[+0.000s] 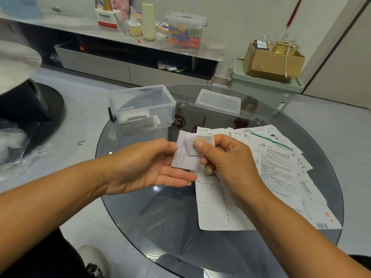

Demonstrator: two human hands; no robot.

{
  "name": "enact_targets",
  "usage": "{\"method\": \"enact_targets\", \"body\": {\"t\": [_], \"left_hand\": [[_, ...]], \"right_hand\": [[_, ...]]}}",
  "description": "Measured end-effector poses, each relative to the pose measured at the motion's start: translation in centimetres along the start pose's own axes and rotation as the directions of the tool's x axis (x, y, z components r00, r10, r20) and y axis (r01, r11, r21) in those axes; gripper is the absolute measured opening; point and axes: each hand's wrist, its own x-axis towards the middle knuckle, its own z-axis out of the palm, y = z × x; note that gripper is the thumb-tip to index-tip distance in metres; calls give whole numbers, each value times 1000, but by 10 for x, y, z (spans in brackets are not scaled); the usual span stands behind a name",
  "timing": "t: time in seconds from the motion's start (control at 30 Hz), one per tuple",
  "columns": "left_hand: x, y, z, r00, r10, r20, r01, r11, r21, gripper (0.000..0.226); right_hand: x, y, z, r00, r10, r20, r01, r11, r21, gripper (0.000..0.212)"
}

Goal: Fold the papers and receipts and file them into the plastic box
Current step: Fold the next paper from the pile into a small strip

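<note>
A small folded receipt, folded down to a squat wad, sits pinched under the thumb of the right hand, held up above the round glass table. Behind it, half overlapping, is a longer pale slip standing roughly upright, its long side running away from the person; the left hand meets its left edge, thumb on top and fingers stretched out flat beneath. Whether that thumb truly pinches the slip or only steadies it I cannot tell from here.

The plastic box stands open at the far left of the table, beyond and a little to the left of both hands (folded papers already lie in its bottom). Its long side runs left to right across the view. The left hand is the nearer one to it, yet the wad rides in the right, so filing it looks to me like a reach forward and leftward over the left hand, or a pass between hands first.

The box's lid lies apart to the right. Under the right wrist and spreading rightward is the loose pile of unfolded papers, plenty of it, so I would judge the job far from finished.
</note>
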Motion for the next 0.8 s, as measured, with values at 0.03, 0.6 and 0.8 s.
{"method": "enact_targets", "body": {"t": [0.03,0.6,0.8], "left_hand": [[1,-2,0,999,37,-32,-34,995,90,34],[2,-10,5,908,224,-354,-113,945,308,14],[-2,1,3,956,62,-288,-81,995,-56,36]], "right_hand": [[1,1,0,999,37,15,-37,999,11,11],[-3,-3,0,996,-90,17,88,990,108,18],[-11,3,5,938,-205,281,273,934,-230,11]]}}
